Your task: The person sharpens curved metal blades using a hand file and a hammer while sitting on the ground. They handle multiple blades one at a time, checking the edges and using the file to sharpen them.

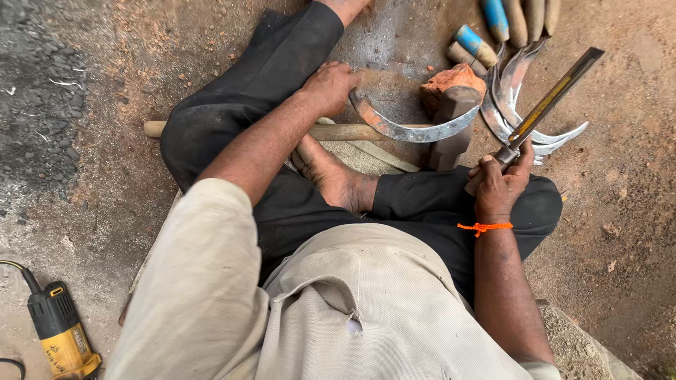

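Observation:
I sit cross-legged on the ground. My left hand (329, 86) grips the tang end of a curved sickle blade (415, 129), whose tip rests on a small metal anvil block (451, 116). My right hand (498, 184), with an orange thread at the wrist, holds the handle of a long flat metal file (553, 98) raised to the right of the blade, pointing up and away. A reddish brick piece (454, 76) lies just behind the anvil.
A pile of finished sickles (517, 105) with wooden and blue handles lies at the upper right. A wooden pole (338, 131) crosses under my left arm. A yellow power tool (60, 332) lies at the lower left on the dirt floor.

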